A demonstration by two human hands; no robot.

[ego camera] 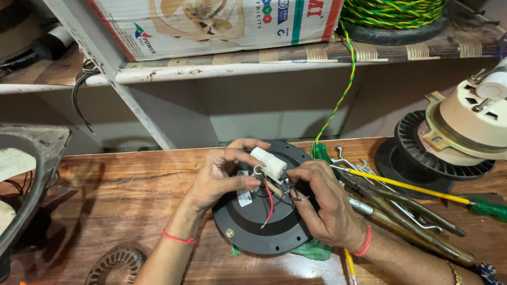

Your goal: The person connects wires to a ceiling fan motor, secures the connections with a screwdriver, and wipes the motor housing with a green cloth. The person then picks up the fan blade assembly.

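A round black motor housing (264, 224) lies on the wooden bench (116, 200). Above its middle, my left hand (219, 177) pinches a small white cylindrical part (268, 162) with its thumb and fingers. A red wire (270, 203) and thin dark leads run down from that part. My right hand (325, 203) holds the dark leads just right of the white part, its fingertips closed on them. Both wrists wear red bands. A green cloth (314, 249) shows under the housing's near edge.
Pliers, spanners and a yellow-shafted screwdriver (412, 189) lie to the right. A cream fan motor (467, 124) sits on a black spool at far right. A green-yellow twisted wire (343, 92) hangs from a coil on the shelf. A dark casing (26, 174) stands left; a metal stator ring (116, 264) lies near.
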